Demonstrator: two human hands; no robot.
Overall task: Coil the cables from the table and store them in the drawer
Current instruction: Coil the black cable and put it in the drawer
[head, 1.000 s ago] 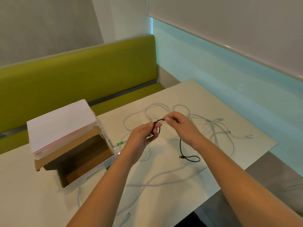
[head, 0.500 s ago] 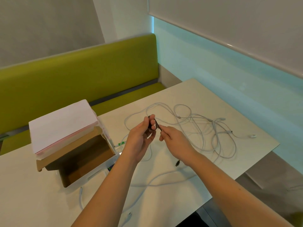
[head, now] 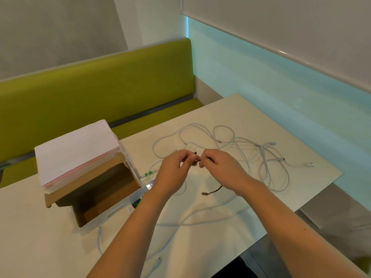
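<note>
My left hand [head: 173, 173] and my right hand [head: 222, 169] meet above the middle of the white table [head: 301, 197], both pinching a short black cable [head: 212, 192]. Most of that cable is hidden in my fingers; its loose end with a plug hangs below my right wrist. Several white cables [head: 251, 149] lie tangled on the table behind and right of my hands. The open clear drawer [head: 112, 209] with a brown cardboard lining sits left of my left forearm.
A stack of pink and white paper [head: 76, 151] rests on top of the drawer unit. A green bench [head: 96, 93] runs behind the table. More white cable [head: 192, 221] trails under my forearms toward the front edge.
My right hand moved up from below my left hand to beside it, drawing the black cable with it. The hanging tail has become shorter and swung to the right.
</note>
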